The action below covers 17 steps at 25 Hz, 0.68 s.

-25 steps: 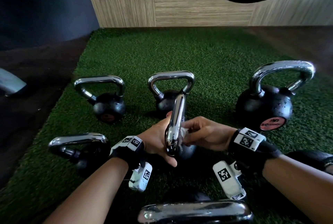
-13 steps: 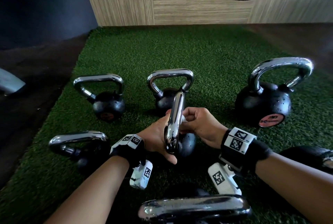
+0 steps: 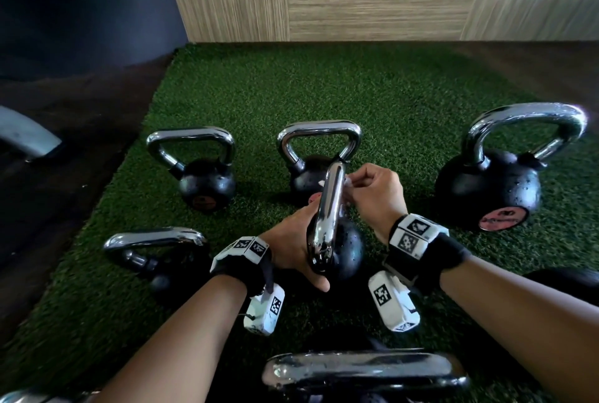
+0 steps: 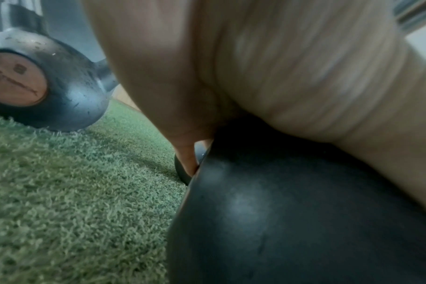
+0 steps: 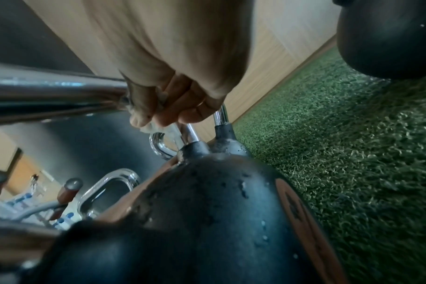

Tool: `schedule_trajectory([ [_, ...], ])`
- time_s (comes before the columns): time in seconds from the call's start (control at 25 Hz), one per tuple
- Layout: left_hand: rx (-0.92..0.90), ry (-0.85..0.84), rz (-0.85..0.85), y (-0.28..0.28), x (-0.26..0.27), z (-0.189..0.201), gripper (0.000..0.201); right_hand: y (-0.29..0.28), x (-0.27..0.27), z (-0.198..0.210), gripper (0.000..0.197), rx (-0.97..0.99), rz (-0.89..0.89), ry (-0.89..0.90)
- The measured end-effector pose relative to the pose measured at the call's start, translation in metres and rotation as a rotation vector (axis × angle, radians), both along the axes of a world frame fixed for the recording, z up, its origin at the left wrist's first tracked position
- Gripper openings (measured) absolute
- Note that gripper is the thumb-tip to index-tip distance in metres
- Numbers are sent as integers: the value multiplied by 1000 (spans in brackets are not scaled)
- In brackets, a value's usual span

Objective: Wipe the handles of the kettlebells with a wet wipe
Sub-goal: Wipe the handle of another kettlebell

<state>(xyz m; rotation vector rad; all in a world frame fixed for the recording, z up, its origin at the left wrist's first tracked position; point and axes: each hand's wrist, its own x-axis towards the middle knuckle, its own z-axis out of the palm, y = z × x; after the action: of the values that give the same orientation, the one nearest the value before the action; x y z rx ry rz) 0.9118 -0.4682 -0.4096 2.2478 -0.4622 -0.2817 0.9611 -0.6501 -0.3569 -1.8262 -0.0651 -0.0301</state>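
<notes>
Right hand (image 3: 376,195) is curled at the far end of the chrome handle (image 3: 327,217), fingers pinching a scrap of white wet wipe (image 5: 156,126) against the metal. Left hand (image 3: 296,248) braces the centre kettlebell (image 3: 346,253) from its left side, thumb stretched along the near base of the handle; whether its fingers wrap the bell I cannot tell. That kettlebell sits on the green turf mat (image 3: 291,94), handle edge-on to the head camera. Around it stand more kettlebells: two behind (image 3: 207,187), a big one (image 3: 489,188) to the right.
</notes>
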Motion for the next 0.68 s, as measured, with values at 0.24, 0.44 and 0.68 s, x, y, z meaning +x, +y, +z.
schedule_trajectory([
  [0.24,-63,-14,26,-1,-3,-2,125,8,9,-5,12,-123,-102,86],
  [0.44,77,-47,58,-2,-6,0,139,23,8,-12,32,-291,-107,230],
  [0.68,355,-68,38,-8,-20,23,134,20,15,-12,31,-362,33,252],
])
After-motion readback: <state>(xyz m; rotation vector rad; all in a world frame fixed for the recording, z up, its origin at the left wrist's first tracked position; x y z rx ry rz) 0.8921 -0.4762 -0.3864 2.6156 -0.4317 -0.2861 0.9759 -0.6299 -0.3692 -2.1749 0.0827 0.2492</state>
